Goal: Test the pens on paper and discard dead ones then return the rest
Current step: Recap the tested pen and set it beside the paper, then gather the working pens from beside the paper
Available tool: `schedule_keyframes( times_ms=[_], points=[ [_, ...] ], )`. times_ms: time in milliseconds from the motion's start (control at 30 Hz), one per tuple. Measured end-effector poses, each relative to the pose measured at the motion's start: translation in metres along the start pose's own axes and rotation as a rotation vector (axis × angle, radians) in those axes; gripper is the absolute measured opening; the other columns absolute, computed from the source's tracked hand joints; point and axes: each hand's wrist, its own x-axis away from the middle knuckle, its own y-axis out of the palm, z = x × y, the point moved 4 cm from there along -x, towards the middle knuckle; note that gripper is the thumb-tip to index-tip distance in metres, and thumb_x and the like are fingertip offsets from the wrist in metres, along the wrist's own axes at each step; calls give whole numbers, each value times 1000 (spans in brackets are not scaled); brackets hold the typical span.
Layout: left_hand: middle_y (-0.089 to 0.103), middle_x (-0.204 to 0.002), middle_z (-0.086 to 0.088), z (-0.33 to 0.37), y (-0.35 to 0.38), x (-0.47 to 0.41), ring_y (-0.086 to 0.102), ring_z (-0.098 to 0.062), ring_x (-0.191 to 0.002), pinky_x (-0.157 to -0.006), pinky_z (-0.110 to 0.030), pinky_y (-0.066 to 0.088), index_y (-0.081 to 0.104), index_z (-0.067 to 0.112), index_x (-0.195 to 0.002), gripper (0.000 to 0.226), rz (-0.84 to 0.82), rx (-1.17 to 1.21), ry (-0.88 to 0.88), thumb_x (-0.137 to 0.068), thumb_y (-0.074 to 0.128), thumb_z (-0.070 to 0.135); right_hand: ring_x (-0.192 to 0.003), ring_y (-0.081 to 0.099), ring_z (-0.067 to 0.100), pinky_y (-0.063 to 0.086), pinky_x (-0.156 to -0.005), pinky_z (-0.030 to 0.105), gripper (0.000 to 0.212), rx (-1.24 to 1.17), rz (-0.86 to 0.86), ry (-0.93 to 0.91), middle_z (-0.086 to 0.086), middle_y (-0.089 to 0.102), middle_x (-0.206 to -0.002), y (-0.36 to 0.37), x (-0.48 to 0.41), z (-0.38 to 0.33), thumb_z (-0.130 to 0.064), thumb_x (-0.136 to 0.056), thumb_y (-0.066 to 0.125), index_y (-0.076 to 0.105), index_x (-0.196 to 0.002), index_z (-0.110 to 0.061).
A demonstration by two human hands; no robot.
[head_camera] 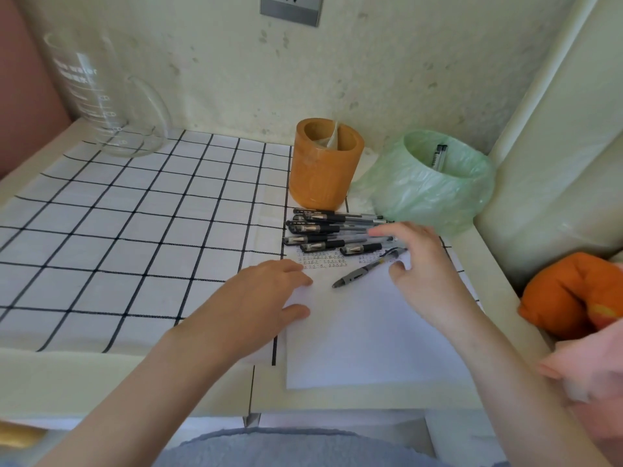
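Our left hand (269, 294) lies flat, fingers relaxed, on the left edge of the white paper (371, 338). Our right hand (418, 261) hovers over the paper's top, fingers spread and gripping nothing. Just beside its thumb, an uncapped pen (360, 272) lies on the sheet near the test scribbles (320, 260). We see the pile of capped pens (327, 230) on the worktop (101, 375) before the orange holder (325, 166). Two pens (440, 156) stand in the green-lined bin (435, 193).
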Motion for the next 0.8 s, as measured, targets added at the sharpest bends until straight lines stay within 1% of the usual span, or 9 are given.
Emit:
schedule_keyframes(
  times_ms=[67, 133, 200, 333, 467, 533, 600, 700, 800],
  points=[
    [23, -151, 16, 0, 1, 1, 26, -4, -136, -107, -20, 23, 37, 34, -138, 47, -11, 3, 1, -93, 47, 40, -108, 34, 8, 25, -89, 10, 41, 174, -67, -113, -7, 50, -108, 8, -5, 6, 11, -79, 57, 66, -109, -17],
    [22, -151, 16, -1, 1, 1, 25, -4, -136, -108, -21, 22, 37, 34, -138, 47, -15, 7, 2, -93, 47, 40, -106, 35, 13, 26, -90, 19, 27, 252, -124, -121, -7, 50, -101, 17, -9, 15, 0, -79, 67, 69, -102, -15],
    [20, -152, 17, -2, 1, 2, 24, -3, -137, -108, -21, 21, 36, 34, -139, 48, -23, 15, 0, -93, 47, 40, -102, 37, 16, 29, -89, 23, 19, 288, -99, -141, -6, 53, -94, 18, -15, 21, -6, -79, 71, 71, -96, -15],
    [17, -153, 17, -2, 1, 3, 19, -2, -138, -109, -19, 18, 33, 34, -140, 49, -41, 23, 6, -93, 46, 39, -102, 41, 23, 31, -88, 26, 17, 312, 13, -134, -3, 54, -91, 11, -28, 33, 0, -77, 72, 72, -90, -11],
    [17, -153, 17, -3, 1, 2, 19, -2, -138, -108, -19, 17, 33, 34, -140, 49, -43, 35, 6, -94, 46, 39, -112, 41, 24, 28, -89, 18, 45, 265, -31, -124, 7, 52, -114, 12, -36, 33, 10, -74, 65, 59, -114, -9],
    [17, -153, 17, -3, 0, 2, 20, -2, -138, -108, -19, 18, 34, 34, -140, 48, -44, 36, 7, -94, 46, 39, -125, 39, 22, 29, -100, 20, 62, 205, -106, -106, 6, 46, -133, 16, -37, 28, 9, -78, 60, 44, -135, -11],
    [18, -153, 17, -3, 0, 3, 21, -2, -137, -108, -19, 19, 34, 33, -140, 48, -45, 40, 8, -93, 46, 39, -141, 24, 15, 20, -114, 26, 74, 179, -204, -79, 2, 27, -153, 24, -38, 26, 4, -85, 55, 24, -149, -16],
    [17, -153, 17, -4, 1, 3, 20, -2, -138, -109, -19, 18, 34, 34, -140, 49, -45, 45, 9, -93, 47, 39, -146, 3, 10, -3, -113, 17, 71, 284, -278, -109, 1, 7, -160, 38, -39, 23, -4, -92, 47, 10, -151, -15],
    [17, -153, 18, -4, 1, 2, 19, -2, -138, -109, -19, 18, 33, 34, -141, 49, -42, 48, 11, -93, 47, 39, -147, -1, 11, -10, -109, 14, 68, 327, -261, -139, 2, 4, -160, 45, -41, 18, -11, -95, 43, 5, -151, -13]
  ],
)
